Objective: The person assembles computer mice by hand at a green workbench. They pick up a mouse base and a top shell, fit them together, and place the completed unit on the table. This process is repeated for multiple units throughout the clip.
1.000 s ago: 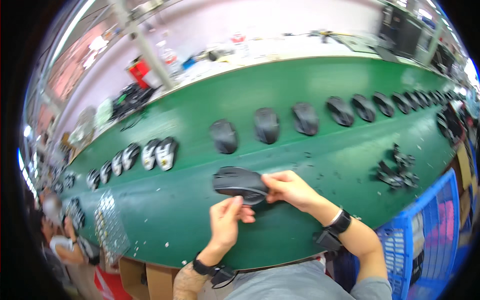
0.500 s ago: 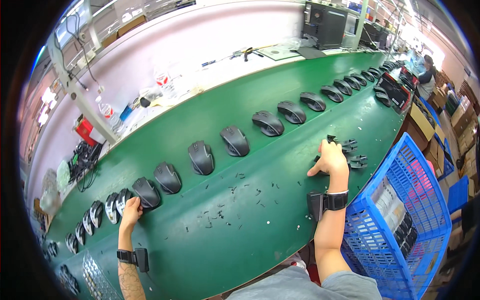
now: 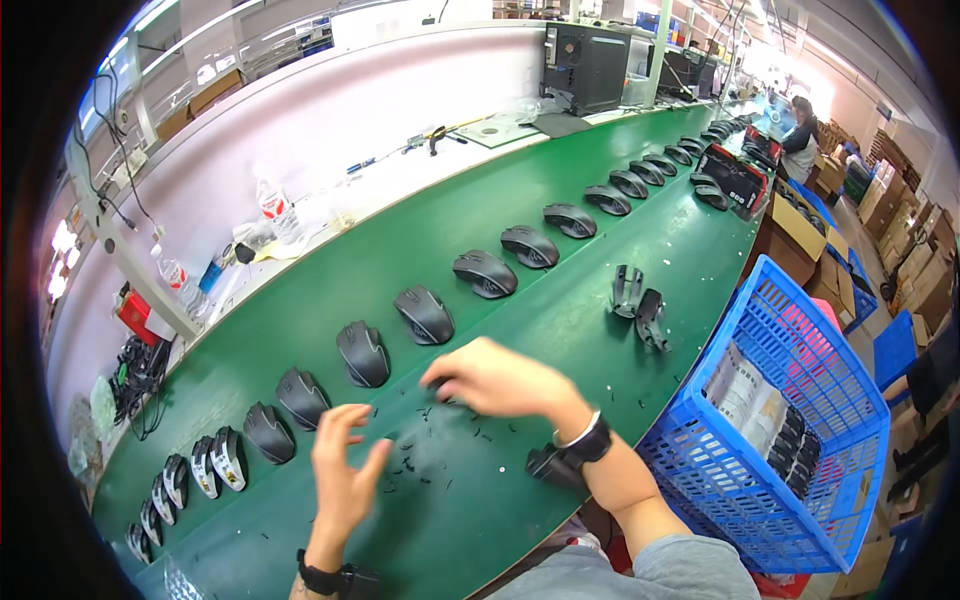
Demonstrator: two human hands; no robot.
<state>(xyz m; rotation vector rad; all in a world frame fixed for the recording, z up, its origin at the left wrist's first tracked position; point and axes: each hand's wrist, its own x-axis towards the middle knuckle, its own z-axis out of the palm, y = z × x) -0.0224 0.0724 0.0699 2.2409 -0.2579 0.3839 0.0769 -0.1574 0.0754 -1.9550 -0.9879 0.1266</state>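
Note:
My left hand [image 3: 345,475] is held above the green bench with its fingers apart and holds nothing. My right hand [image 3: 505,380] reaches across to the middle, fingers curled together. A dark bit shows at its fingertips, too hidden to name. Below and between my hands lie several tiny black plastic scraps [image 3: 408,465]. Just beyond them runs a row of black computer mice, the closest being a mouse [image 3: 362,353] and another mouse [image 3: 302,397]. To the right of my right hand, curved black plastic shell pieces [image 3: 627,290] rest on the bench.
A blue plastic basket [image 3: 680,440] holding packed black parts stands at the right edge. At the left end, mice with pale uncovered sides [image 3: 228,458] continue the row. Bottles [image 3: 278,212] and cables [image 3: 140,375] line the back ledge. Far right are cartons [image 3: 790,235] and another person [image 3: 800,140].
My right hand has left the shell pieces and swung left to the middle, with fewer pieces left there. My left hand has come off the mouse, moved right and opened. The view has shifted.

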